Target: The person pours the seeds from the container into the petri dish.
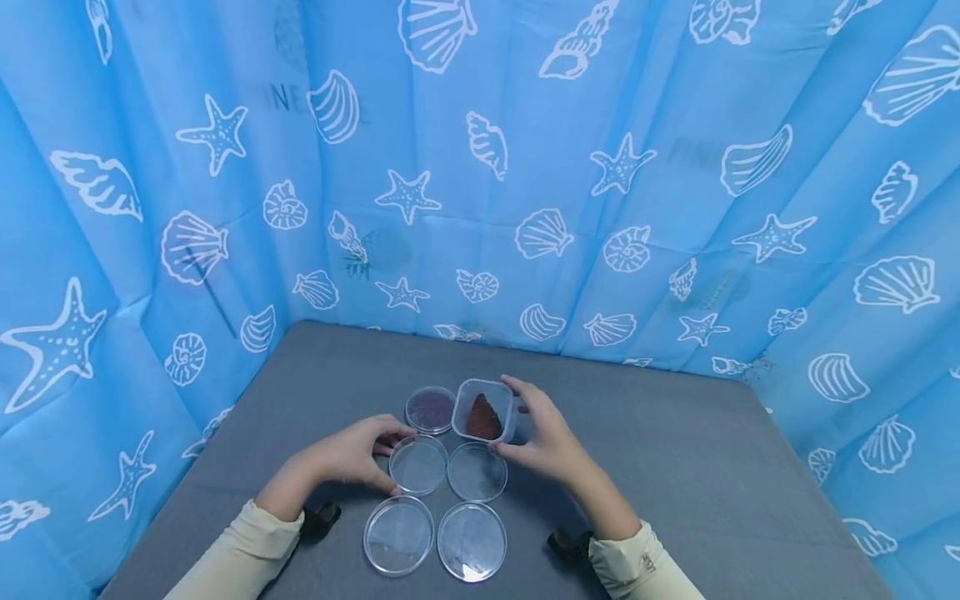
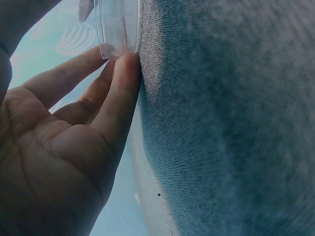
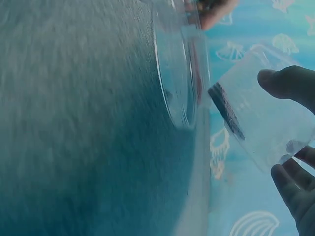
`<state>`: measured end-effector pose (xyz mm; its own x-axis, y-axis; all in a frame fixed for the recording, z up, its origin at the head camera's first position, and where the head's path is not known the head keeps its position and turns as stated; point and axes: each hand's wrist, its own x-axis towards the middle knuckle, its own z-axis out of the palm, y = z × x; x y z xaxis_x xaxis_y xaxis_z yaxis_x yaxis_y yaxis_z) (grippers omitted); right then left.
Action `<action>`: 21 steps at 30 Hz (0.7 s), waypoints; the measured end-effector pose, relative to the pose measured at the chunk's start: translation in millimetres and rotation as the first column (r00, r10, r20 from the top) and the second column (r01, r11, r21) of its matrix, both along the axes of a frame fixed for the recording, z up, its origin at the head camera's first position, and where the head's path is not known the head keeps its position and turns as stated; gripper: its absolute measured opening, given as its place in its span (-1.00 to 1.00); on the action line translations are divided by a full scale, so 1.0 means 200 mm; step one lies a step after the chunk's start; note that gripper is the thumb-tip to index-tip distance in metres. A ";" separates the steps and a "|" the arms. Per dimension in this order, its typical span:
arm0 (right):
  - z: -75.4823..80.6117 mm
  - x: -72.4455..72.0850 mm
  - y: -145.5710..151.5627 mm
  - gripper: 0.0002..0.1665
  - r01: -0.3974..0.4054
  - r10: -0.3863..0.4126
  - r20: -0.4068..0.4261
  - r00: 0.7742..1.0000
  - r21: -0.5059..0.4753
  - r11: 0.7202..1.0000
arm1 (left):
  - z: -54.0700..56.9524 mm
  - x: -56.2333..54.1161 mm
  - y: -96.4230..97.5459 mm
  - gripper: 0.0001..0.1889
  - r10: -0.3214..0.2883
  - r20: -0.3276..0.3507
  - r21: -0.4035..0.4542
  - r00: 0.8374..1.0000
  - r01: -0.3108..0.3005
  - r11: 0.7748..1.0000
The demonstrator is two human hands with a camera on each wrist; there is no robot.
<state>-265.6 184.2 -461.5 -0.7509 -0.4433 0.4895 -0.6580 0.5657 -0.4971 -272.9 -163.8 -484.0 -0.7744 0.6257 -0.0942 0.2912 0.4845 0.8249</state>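
Observation:
My right hand (image 1: 546, 433) grips a clear square plastic container (image 1: 462, 398) by its sides, above the table. Dark reddish-brown powder (image 1: 483, 419) lies heaped against one side of it. In the right wrist view the container (image 3: 266, 108) is tilted, with thumb and fingers on opposite sides. My left hand (image 1: 352, 454) holds a clear petri dish (image 1: 417, 465) at its left edge, thumb near and fingers far. The left wrist view shows fingertips at this dish's rim (image 2: 118, 34). Just behind it, a petri dish (image 1: 431, 410) has a dark purplish-brown layer inside.
A clear petri dish (image 1: 477, 472) stands right of the held one, under the container's near edge. Two more clear dishes, one left (image 1: 398, 536) and one right (image 1: 472, 542), lie nearer the front. The grey table (image 1: 675, 483) is bordered by a blue shell-print curtain (image 1: 480, 208).

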 end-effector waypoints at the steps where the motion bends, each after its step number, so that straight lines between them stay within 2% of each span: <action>1: 0.00 0.00 -0.01 0.19 -0.010 0.010 -0.018 1.000 0.014 1.000 | 0.00 0.00 0.00 -0.14 0.001 0.003 0.000 1.000 -0.001 1.000; 6: 0.00 0.02 -0.06 0.16 -0.041 0.046 -0.067 0.997 0.068 0.997 | 0.00 0.00 0.00 -0.14 -0.009 0.010 0.009 1.000 0.009 1.000; 12: 0.01 0.04 -0.13 0.12 -0.060 0.076 -0.103 0.992 0.149 0.987 | -0.03 0.01 -0.03 -0.13 0.001 0.000 0.009 1.000 -0.001 1.000; 17: 0.02 0.04 -0.17 0.12 -0.058 0.095 -0.178 0.979 0.200 0.978 | -0.01 -0.01 -0.03 -0.13 0.000 -0.019 -0.009 1.000 0.000 1.000; 21: 0.04 0.03 -0.19 0.12 -0.055 0.104 -0.201 0.974 0.233 0.971 | -0.01 -0.02 -0.02 -0.12 0.002 -0.023 -0.017 1.000 -0.003 1.000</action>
